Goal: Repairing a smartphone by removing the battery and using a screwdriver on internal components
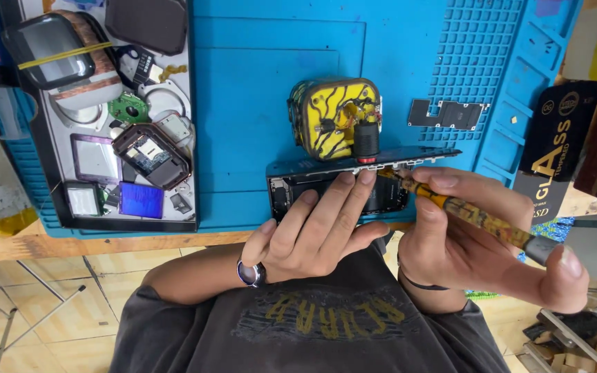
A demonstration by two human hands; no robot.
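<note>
An opened dark phone [291, 188] lies at the near edge of a blue work mat [257, 83], its screen panel [409, 156] lifted along the far side. My left hand [312, 231] rests flat on the phone's body, fingers spread over it, a ring on one finger. My right hand [471, 238] grips a screwdriver [478, 217] with a mottled yellow-brown handle, its tip at the phone's upper right edge. A yellow and black block [336, 117] with a black knob stands just behind the phone.
A flat metal shield plate [447, 114] lies on the mat's gridded area at the right. A tray [188, 131] of small watch parts and screens sits at the left. A dark packet [554, 148] lies at the right. The wooden table edge [70, 245] runs below.
</note>
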